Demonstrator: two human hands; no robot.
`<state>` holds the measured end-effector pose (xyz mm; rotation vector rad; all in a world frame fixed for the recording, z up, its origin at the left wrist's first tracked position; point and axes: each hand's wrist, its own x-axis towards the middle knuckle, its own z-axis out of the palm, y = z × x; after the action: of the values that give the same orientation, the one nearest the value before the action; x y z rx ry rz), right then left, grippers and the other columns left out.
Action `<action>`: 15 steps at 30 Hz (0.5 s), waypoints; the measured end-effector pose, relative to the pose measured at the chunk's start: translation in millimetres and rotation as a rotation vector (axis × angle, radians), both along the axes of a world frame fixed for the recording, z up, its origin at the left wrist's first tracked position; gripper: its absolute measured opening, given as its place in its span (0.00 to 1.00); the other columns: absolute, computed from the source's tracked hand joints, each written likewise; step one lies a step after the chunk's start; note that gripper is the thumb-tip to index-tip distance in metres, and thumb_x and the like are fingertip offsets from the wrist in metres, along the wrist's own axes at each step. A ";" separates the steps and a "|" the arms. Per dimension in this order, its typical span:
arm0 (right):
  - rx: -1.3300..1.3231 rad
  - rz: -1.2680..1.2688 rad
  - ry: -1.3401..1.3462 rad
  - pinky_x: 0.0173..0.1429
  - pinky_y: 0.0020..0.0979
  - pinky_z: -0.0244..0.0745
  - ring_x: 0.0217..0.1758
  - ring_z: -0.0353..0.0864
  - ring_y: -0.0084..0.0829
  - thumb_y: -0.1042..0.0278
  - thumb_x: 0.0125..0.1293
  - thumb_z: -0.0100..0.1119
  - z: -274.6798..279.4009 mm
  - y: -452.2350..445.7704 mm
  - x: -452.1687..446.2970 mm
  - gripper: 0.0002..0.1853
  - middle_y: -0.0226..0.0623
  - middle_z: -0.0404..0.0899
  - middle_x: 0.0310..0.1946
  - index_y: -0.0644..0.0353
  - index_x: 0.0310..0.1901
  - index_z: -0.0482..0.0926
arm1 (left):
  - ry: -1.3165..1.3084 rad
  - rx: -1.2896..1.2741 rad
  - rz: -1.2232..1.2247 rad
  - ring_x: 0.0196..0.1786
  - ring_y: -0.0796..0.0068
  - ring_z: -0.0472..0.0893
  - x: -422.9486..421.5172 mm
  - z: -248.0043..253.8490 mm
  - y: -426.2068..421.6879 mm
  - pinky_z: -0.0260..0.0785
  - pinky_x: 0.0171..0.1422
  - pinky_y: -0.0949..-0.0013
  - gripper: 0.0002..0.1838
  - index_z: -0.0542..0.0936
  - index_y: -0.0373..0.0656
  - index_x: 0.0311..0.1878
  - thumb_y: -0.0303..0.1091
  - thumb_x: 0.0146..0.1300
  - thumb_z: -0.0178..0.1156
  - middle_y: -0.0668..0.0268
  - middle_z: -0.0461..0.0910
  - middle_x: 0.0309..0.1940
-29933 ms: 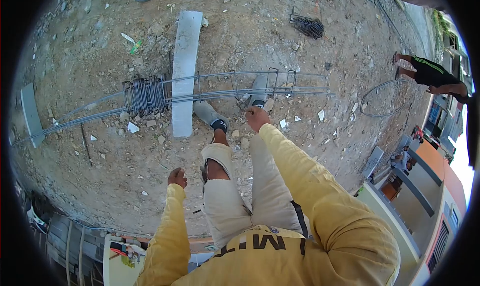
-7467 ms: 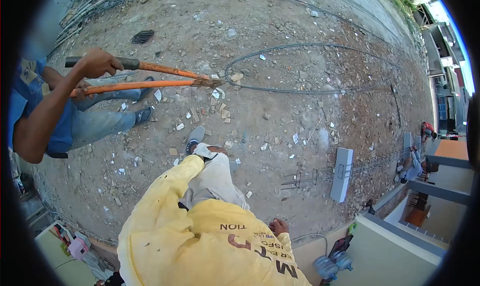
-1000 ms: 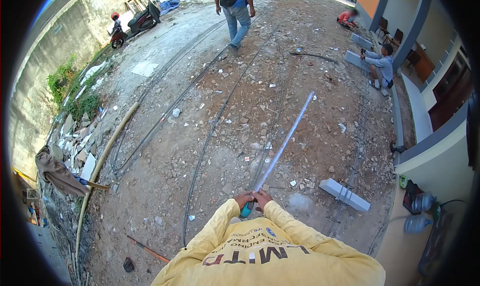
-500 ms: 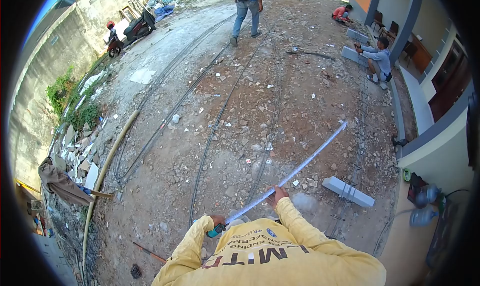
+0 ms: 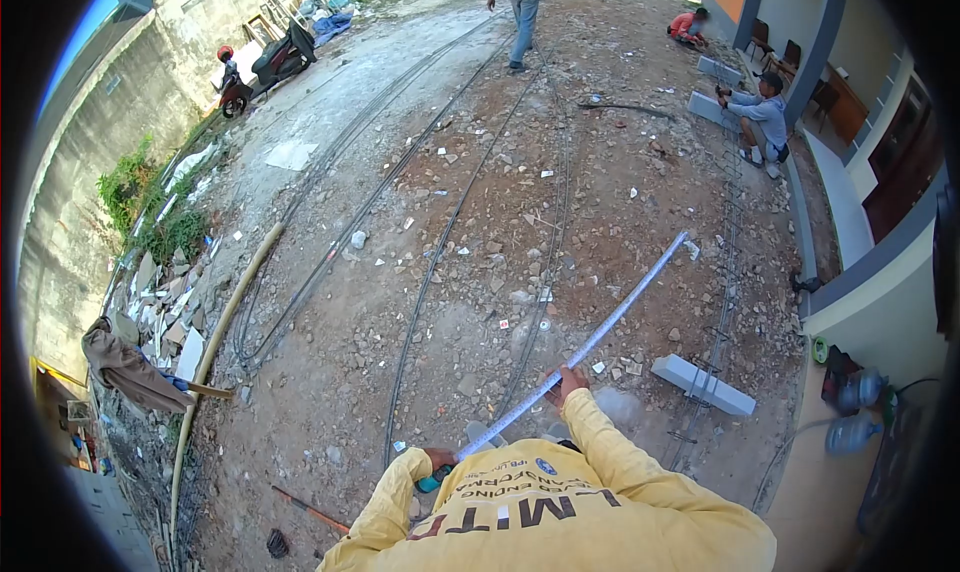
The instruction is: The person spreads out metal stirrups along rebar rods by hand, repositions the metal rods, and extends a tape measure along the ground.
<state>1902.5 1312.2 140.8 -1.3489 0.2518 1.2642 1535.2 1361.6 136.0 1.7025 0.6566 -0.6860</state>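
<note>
A tape measure's long pale blade [image 5: 620, 315] stretches out over the rubble ground, slanting up to the right. My left hand [image 5: 440, 459] is closed around its teal case [image 5: 428, 483], close to my yellow shirt [image 5: 560, 517]; the case is partly covered by the hand and sleeve. Farther along, my right hand [image 5: 568, 384] grips the blade, with some fingers hidden beneath it. Beyond this hand the free end hangs near a long steel rebar frame [image 5: 718, 322].
A grey concrete block [image 5: 703, 385] lies on the rebar frame at right. Long steel bars [image 5: 432, 262] run across the ground. One person in blue [image 5: 523, 17] walks ahead; another [image 5: 765, 117] squats by blocks. Bamboo [image 5: 225, 332] lies left; water jugs [image 5: 853, 433] stand right.
The blade's far end has swung slightly left and up. Both hands keep their hold. The walking person has moved to the right and farther off, and the whole view has shifted slightly.
</note>
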 end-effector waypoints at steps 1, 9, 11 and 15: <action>0.004 0.003 0.001 0.39 0.41 0.78 0.35 0.80 0.32 0.60 0.69 0.47 4.4 0.8 0.1 0.06 0.32 0.79 0.34 0.48 0.44 0.69 | -0.016 0.003 -0.005 0.52 0.61 0.75 -1.2 -4.1 -0.1 0.63 0.58 0.63 0.19 0.78 0.46 0.51 0.45 0.65 0.47 0.58 0.78 0.48; -0.007 0.010 0.094 0.43 0.45 0.78 0.39 0.80 0.34 0.64 0.68 0.48 7.2 -2.7 3.0 0.06 0.32 0.80 0.35 0.47 0.46 0.69 | -0.109 0.103 -0.115 0.54 0.58 0.75 4.6 -12.6 1.6 0.65 0.59 0.61 0.16 0.78 0.46 0.51 0.37 0.64 0.48 0.58 0.77 0.48; -0.010 0.013 0.118 0.43 0.45 0.78 0.41 0.80 0.34 0.64 0.68 0.48 12.5 -4.1 1.9 0.07 0.32 0.80 0.36 0.48 0.46 0.69 | -0.056 0.075 -0.087 0.54 0.58 0.75 4.5 -21.4 2.4 0.65 0.59 0.61 0.16 0.78 0.46 0.51 0.37 0.64 0.47 0.58 0.77 0.48; 0.001 0.091 0.110 0.43 0.44 0.78 0.41 0.80 0.33 0.64 0.68 0.48 14.6 -7.0 -1.4 0.08 0.32 0.80 0.38 0.49 0.47 0.70 | -0.078 0.117 -0.126 0.54 0.58 0.75 4.3 -29.2 4.8 0.65 0.59 0.61 0.16 0.78 0.46 0.51 0.38 0.64 0.47 0.58 0.78 0.48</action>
<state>1901.0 1305.2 155.4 -1.3044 0.2689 1.4164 1539.5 1366.4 106.8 1.8813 0.5468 -0.6763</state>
